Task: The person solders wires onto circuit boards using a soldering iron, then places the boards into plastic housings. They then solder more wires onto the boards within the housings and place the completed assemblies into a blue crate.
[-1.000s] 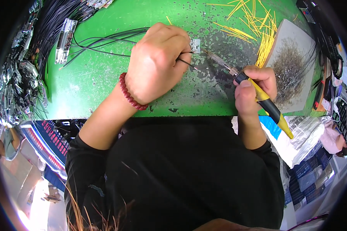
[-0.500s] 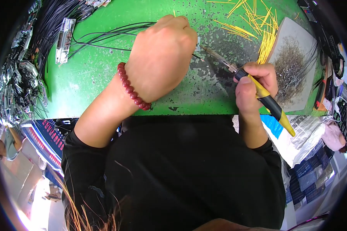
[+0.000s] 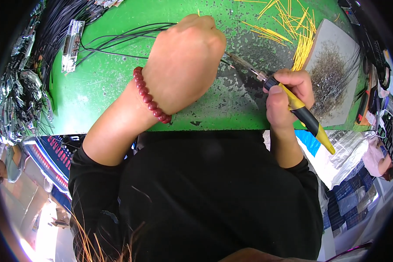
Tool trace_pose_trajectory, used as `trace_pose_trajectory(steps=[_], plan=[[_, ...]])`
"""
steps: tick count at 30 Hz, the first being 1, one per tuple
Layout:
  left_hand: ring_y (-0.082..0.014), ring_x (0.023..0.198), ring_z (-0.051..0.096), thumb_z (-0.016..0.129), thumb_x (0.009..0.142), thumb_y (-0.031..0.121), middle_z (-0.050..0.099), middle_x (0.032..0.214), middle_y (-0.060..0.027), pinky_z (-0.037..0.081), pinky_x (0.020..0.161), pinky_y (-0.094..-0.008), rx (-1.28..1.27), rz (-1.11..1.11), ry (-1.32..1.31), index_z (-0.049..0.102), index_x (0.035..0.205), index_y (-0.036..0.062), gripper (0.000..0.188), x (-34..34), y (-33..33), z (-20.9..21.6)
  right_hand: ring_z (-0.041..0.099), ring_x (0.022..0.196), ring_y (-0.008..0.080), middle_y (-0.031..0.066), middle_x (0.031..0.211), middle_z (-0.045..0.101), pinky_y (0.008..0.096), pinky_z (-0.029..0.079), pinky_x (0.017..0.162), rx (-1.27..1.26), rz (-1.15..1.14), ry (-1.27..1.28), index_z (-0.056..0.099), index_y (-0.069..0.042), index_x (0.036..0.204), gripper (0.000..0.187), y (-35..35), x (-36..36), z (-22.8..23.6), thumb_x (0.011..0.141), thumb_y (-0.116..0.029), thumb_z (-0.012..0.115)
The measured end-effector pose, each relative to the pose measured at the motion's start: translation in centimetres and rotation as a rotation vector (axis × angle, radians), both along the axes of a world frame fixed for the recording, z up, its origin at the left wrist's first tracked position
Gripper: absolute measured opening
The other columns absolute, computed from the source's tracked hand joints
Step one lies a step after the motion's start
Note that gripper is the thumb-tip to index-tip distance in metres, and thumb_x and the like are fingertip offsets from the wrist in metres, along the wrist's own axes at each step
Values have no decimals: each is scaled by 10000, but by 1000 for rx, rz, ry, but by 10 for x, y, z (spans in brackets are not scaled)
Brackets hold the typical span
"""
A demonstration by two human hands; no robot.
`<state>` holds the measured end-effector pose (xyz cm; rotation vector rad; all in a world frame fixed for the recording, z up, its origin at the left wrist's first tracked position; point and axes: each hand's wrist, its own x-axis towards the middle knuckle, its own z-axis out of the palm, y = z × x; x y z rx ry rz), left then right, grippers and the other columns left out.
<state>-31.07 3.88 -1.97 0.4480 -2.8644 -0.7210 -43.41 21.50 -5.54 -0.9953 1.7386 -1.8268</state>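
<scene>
My left hand (image 3: pixel 185 63), with a dark red bead bracelet at its wrist, is closed over the far middle of the green worktable (image 3: pixel 113 94), back of the hand up. Thin black wires (image 3: pixel 126 36) run into it from the left, and one short wire end (image 3: pixel 225 62) pokes out past its right side. Its fingertips and what lies under them are hidden. In my right hand (image 3: pixel 288 94) is a yellow and black soldering iron (image 3: pixel 308 118), gripped like a pen. The iron's dark tip points up and left, close beside my left hand.
Yellow thin sticks or wires (image 3: pixel 303 48) lie scattered at the far right. Beside them a grey board (image 3: pixel 351 65) carries dark debris. At the left are a metal-cased part (image 3: pixel 72 46), a black wire bundle (image 3: pixel 63 35) and piled metallic parts (image 3: pixel 19 91). Another person (image 3: pixel 375 161) shows at the right rim.
My left hand has shifted slightly right, covering a small pale piece that showed beside it. The iron's tip has moved slightly left. At the right rim, the other person has moved.
</scene>
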Motion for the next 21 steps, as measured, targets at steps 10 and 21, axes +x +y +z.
trace_pose_trajectory(steps=[10,21], plan=[[-335,800,548,582,723,22,537,802,-136,469,677,-416,44,-3,-44,543,729,-14,53,1,-2,0,446,592,54,27,736,540,208,349,522,34,30,34,544,-3,877,196,1,1,1,740,-62,672],[-324,787,576,582,670,15,553,768,-142,495,647,-407,-15,-7,4,567,690,-2,30,0,-1,0,575,675,112,107,838,622,243,485,641,-7,16,-117,445,0,1221,450,-9,7,17,872,-196,650]])
